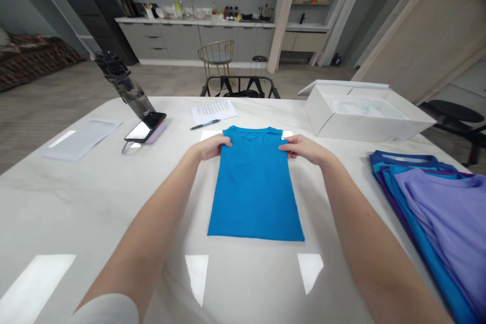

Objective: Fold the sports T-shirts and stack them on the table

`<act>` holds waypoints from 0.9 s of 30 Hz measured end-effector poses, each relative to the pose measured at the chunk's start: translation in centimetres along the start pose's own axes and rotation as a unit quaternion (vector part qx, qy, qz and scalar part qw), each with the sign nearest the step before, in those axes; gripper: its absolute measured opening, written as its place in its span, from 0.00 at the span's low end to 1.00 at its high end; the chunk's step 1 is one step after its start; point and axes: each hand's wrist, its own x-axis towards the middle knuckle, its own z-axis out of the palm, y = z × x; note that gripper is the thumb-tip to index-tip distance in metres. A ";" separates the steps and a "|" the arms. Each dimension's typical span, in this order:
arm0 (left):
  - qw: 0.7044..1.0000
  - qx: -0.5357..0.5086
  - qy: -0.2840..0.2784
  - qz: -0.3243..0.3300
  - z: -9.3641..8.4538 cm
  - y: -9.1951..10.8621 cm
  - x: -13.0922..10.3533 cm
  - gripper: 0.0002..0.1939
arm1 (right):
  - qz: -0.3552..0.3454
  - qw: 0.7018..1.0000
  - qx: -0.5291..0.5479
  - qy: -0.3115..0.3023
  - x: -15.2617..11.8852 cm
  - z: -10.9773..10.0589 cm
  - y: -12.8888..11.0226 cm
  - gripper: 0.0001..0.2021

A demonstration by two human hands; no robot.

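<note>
A blue T-shirt [254, 192] lies in front of me on the white table, its sides folded in so that it forms a narrow panel with the neckline away from me. My left hand [213, 147] pinches its upper left edge, with the thumb on top and the other fingers partly hidden. At the upper right edge, my right hand [301, 148] grips the cloth in the same way. The fabric looks smooth, with slight wrinkles near the collar. Its hem lies straight across the near end.
To the right is a stack of shirts [444, 212], lilac on top. Behind it stands an open white box [360, 111]. A pen [205, 124] and printed sheet [214, 110] lie beyond the T-shirt. On the left are a phone [146, 128], a dark bottle [129, 88] and a flat white packet [81, 139].
</note>
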 end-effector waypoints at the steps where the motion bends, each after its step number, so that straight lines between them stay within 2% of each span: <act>1: 0.999 -0.032 0.015 -0.020 0.5 -1.3 0.7 0.12 | 0.029 0.999 0.009 0.021 0.8 0.8 0.9 0.18; 4: 0.989 -0.128 0.062 -0.043 1.6 -3.9 1.8 0.15 | 0.067 0.995 0.017 0.069 1.8 2.8 2.8 0.12; 6: 0.978 -0.190 0.076 -0.028 1.6 -4.1 1.9 0.16 | 0.048 0.994 0.034 0.090 1.6 3.2 3.2 0.10; 11: 0.965 -0.253 0.053 0.034 0.6 -0.7 2.3 0.17 | -0.036 0.985 0.133 0.102 1.1 1.2 1.6 0.11; 13: 0.966 -0.249 0.043 0.047 0.2 0.5 3.4 0.16 | -0.044 0.978 0.149 0.141 2.2 0.3 1.0 0.12; 15: 0.974 -0.214 0.065 0.041 -0.2 0.8 5.0 0.13 | -0.026 0.971 0.128 0.201 4.2 -0.1 1.0 0.12; 17: 0.981 -0.131 0.142 0.016 -0.3 0.2 6.7 0.10 | 0.008 0.966 0.064 0.249 6.6 0.1 1.5 0.12; 20: 0.968 -0.012 0.252 -0.008 -0.4 -1.2 8.6 0.06 | 0.036 0.960 -0.067 0.269 9.5 0.7 2.6 0.11; 22: 0.968 -0.011 0.248 0.023 -0.6 -1.7 9.3 0.06 | 0.018 0.953 -0.106 0.283 10.6 0.9 3.0 0.12; 24: 0.973 -0.072 0.210 0.062 -1.0 -1.7 9.7 0.07 | -0.014 0.948 -0.101 0.302 11.0 0.8 3.1 0.16; 26: 0.971 -0.128 0.196 0.054 -1.4 -1.7 9.9 0.11 | -0.031 0.945 -0.101 0.309 11.1 0.8 3.1 0.18; 27: 0.967 -0.129 0.215 0.036 -1.5 -1.7 9.8 0.12 | -0.027 0.945 -0.111 0.306 11.0 0.9 3.0 0.19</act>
